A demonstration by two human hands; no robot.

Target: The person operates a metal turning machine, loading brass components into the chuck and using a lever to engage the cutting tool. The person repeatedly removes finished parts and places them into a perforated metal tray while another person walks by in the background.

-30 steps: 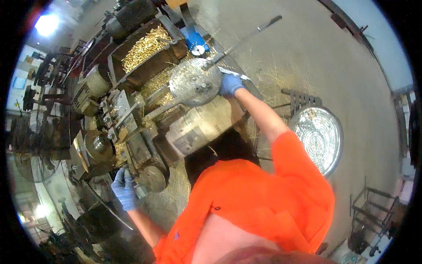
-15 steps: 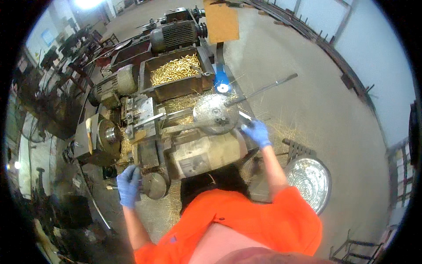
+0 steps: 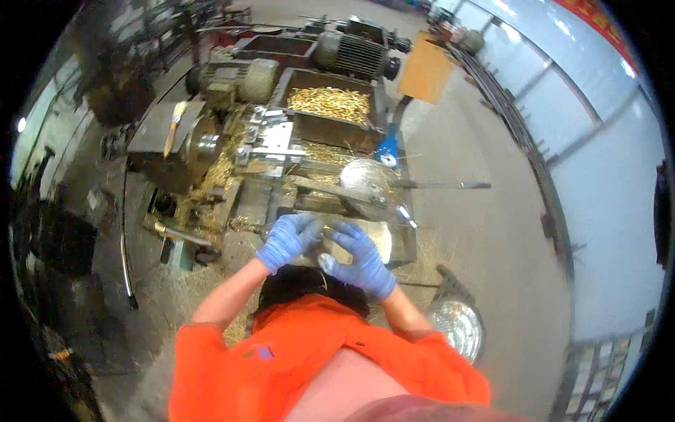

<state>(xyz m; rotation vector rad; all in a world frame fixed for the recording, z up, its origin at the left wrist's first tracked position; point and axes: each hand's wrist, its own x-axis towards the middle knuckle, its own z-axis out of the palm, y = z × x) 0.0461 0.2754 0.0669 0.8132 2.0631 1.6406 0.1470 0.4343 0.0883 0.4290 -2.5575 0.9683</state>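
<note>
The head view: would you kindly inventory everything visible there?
Machine: one, grey, centre
Bin: one, dark, upper centre
Pieces: many, golden, in bin
Motors: at least two, grey, near bin
Brush: at least one, tan, upper left
Disc: one, silver, centre right
Flat object: one, blue, above disc
Board: one, tan, upper right
Round object: one, silver, lower right
Shavings: uncounted, gold, scattered
Clutter: uncounted, dark, left
Shirt: one, orange, bottom centre
Left hand: one, blue glove, centre
Right hand: one, blue glove, centre
</note>
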